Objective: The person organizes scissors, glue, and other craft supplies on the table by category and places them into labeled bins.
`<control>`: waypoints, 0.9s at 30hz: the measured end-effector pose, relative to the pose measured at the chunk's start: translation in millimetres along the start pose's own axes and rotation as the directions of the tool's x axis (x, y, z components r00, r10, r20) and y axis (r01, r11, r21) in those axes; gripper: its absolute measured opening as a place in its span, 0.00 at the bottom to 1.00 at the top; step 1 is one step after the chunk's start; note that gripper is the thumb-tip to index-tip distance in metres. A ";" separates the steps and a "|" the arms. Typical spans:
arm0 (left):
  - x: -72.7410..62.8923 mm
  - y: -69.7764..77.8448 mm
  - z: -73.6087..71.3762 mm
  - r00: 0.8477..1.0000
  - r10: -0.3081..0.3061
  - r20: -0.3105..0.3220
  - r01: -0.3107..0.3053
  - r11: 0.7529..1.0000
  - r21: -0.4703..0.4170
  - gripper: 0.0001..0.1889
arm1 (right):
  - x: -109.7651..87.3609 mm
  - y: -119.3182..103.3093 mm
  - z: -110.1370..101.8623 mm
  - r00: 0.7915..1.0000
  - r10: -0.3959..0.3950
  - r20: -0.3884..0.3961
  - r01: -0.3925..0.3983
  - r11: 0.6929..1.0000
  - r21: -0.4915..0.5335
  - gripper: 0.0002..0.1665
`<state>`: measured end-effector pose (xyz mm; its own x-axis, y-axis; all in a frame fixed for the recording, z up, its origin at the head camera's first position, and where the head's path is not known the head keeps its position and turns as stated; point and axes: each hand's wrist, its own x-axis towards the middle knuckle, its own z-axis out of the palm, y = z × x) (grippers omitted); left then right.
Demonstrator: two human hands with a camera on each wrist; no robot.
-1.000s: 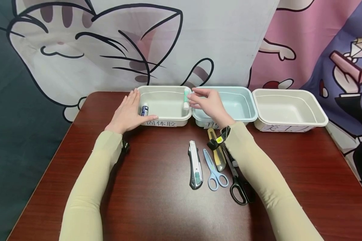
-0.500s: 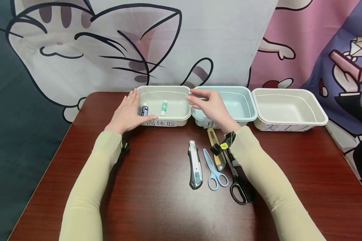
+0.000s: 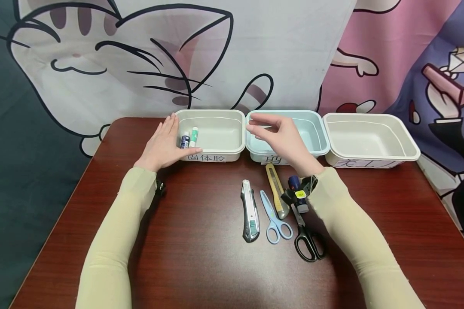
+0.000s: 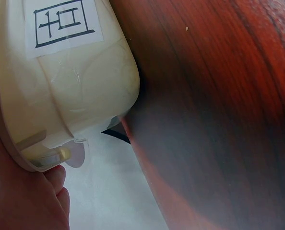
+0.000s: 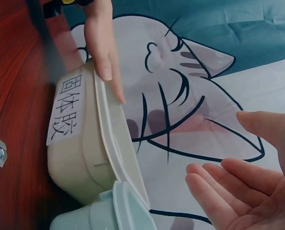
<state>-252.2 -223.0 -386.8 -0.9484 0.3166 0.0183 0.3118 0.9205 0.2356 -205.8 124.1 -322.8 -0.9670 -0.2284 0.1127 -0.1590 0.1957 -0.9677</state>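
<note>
My left hand [image 3: 164, 143] rests with straight fingers on the left end of a cream plastic bin [image 3: 222, 128] that has a Chinese label on its front. The thumb lies along the near rim. Inside, at the left, a dark blue glue stick [image 3: 184, 140] and a green-and-white glue stick [image 3: 193, 137] lie side by side. My right hand [image 3: 282, 135] hovers over the light blue bin [image 3: 313, 135], fingers loosely bent and thumb apart. Nothing is between its fingers, as the right wrist view also shows with the hand [image 5: 248, 177] beside the bins.
A second cream bin [image 3: 371, 135] stands at the right. On the table [image 3: 201, 240] lie a silver utility knife [image 3: 250, 212], a yellow utility knife [image 3: 277, 189], blue scissors [image 3: 275, 219], black-handled scissors [image 3: 307, 242] and another dark blue glue stick [image 3: 294, 183], partly behind the right wrist camera.
The green-and-white glue stick left the right fingers and slid left across the cream bin to the blue one. My right hand has drawn back rightward over the light blue bin. My left hand stayed still.
</note>
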 end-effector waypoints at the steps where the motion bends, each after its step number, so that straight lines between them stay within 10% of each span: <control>1: -0.1 -0.1 0.0 1.000 -0.002 0.001 0.002 1.000 -0.001 0.68 | -1.8 -0.3 -1.7 1.000 -0.001 0.000 0.001 1.000 -0.016 0.31; 27: 0.3 -0.7 0.3 1.000 0.000 0.001 0.000 1.000 -0.001 0.68 | -57.5 14.2 -52.3 0.996 0.066 -0.061 -0.077 0.975 -0.209 0.29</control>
<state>-252.7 -223.5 -387.2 -0.9483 0.3169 0.0168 0.3117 0.9201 0.2370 -162.8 189.9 -331.2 -0.9857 -0.1565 0.0625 -0.1222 0.4079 -0.9048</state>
